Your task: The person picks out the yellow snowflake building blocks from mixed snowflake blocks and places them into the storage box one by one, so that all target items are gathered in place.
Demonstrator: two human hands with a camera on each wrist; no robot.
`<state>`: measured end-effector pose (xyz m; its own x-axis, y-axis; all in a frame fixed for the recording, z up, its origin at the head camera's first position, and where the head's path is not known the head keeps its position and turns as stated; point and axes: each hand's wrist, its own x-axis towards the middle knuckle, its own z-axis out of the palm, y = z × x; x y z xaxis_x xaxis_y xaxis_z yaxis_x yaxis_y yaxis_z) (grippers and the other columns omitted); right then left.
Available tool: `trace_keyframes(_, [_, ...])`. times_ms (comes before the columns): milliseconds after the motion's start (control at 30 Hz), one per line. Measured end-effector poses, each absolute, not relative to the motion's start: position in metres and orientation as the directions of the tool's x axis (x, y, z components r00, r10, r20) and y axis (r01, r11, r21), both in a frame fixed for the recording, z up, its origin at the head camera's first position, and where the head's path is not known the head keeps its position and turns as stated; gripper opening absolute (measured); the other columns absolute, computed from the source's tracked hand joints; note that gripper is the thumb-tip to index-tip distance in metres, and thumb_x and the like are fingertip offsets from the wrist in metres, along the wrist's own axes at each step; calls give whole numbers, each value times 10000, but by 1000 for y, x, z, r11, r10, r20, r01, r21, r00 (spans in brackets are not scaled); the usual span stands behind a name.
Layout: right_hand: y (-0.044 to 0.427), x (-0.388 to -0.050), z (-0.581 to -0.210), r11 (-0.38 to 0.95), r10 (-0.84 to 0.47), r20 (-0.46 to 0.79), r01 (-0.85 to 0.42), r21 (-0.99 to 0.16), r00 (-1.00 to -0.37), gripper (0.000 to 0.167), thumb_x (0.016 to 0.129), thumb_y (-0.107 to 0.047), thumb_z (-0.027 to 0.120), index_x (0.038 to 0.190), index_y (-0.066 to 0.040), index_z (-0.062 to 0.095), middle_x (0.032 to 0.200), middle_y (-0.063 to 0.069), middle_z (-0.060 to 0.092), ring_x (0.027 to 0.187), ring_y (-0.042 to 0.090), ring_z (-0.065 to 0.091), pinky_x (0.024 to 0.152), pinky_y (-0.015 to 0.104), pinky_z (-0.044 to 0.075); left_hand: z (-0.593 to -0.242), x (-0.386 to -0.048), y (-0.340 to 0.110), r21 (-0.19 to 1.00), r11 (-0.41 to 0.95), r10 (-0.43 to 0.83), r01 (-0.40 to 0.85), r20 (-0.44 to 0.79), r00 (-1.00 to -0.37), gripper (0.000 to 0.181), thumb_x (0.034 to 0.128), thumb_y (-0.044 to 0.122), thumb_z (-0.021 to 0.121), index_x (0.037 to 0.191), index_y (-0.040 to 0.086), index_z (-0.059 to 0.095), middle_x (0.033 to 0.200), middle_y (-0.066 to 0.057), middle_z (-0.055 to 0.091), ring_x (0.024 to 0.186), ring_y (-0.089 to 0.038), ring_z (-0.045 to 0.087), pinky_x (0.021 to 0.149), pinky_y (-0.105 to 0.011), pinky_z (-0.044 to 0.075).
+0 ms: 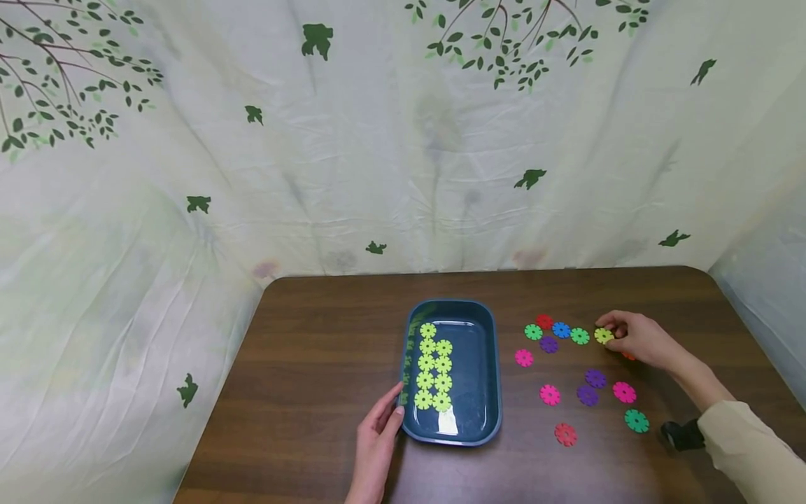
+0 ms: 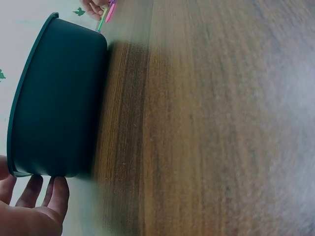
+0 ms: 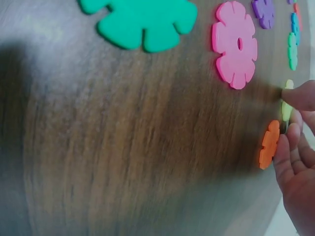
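Near the far right of the table, my right hand (image 1: 645, 338) pinches a yellow flower-shaped disc (image 1: 603, 336) between thumb and fingers. Beside those fingers lies an orange flower disc (image 3: 269, 145), mostly hidden by the hand in the head view. My left hand (image 1: 376, 434) grips the left side of a dark blue tray (image 1: 481, 442) near its front corner. In the left wrist view its fingers (image 2: 59, 196) touch the tray's outer wall. Inside the tray, several yellow flower discs (image 1: 425, 362) lie in two columns along the left.
Right of the tray, loose flower discs lie scattered: several pink, purple, green and red ones, including a pink disc (image 1: 550, 395), a teal disc (image 1: 637, 421) and a blue disc (image 1: 561, 330). A white leaf-print curtain (image 1: 378, 175) hangs behind the brown wooden table (image 1: 315, 392).
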<state>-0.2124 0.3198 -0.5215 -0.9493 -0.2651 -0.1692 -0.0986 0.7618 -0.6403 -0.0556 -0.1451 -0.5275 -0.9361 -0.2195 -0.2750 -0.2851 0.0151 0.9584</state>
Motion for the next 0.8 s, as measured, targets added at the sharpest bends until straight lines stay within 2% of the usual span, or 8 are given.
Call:
trace_keyframes(200, [320, -211, -522, 758, -297, -164, -128, -640, -941, 346, 816, -14, 713, 1143, 36, 613, 914, 40, 568, 820, 216, 505, 642, 268, 455, -527, -54, -144, 961, 10, -211, -276, -267, -940, 368, 989, 138, 569, 1353, 171, 611, 1457, -105, 485, 1360, -326, 408, 1081, -492, 359])
trace_keyframes(333, [322, -210, -523, 778, -285, -144, -142, -612, -948, 373, 807, -33, 741, 1149, 45, 617, 909, 45, 556, 821, 226, 505, 651, 303, 453, -527, -54, -144, 961, -8, -197, -275, -271, -942, 372, 991, 137, 567, 1360, 161, 603, 1464, -108, 478, 1363, -319, 405, 1080, -469, 363])
trace_keyframes(533, [324, -210, -520, 790, -295, -136, -162, -591, -946, 322, 807, -70, 768, 1087, 35, 648, 923, 70, 571, 838, 252, 520, 696, 363, 475, -526, -54, -144, 958, 0, -203, -288, -282, -938, 371, 991, 147, 566, 1359, 168, 606, 1467, -113, 473, 1361, -337, 404, 1074, -487, 366])
trace_keyframes(800, [323, -215, -517, 765, -342, -195, -152, -626, -919, 290, 789, -118, 797, 985, -4, 615, 887, 45, 558, 818, 214, 499, 672, 304, 454, -526, -56, -145, 958, -5, -202, -286, -281, -938, 372, 990, 145, 569, 1359, 165, 605, 1467, -112, 473, 1364, -336, 398, 1077, -489, 362])
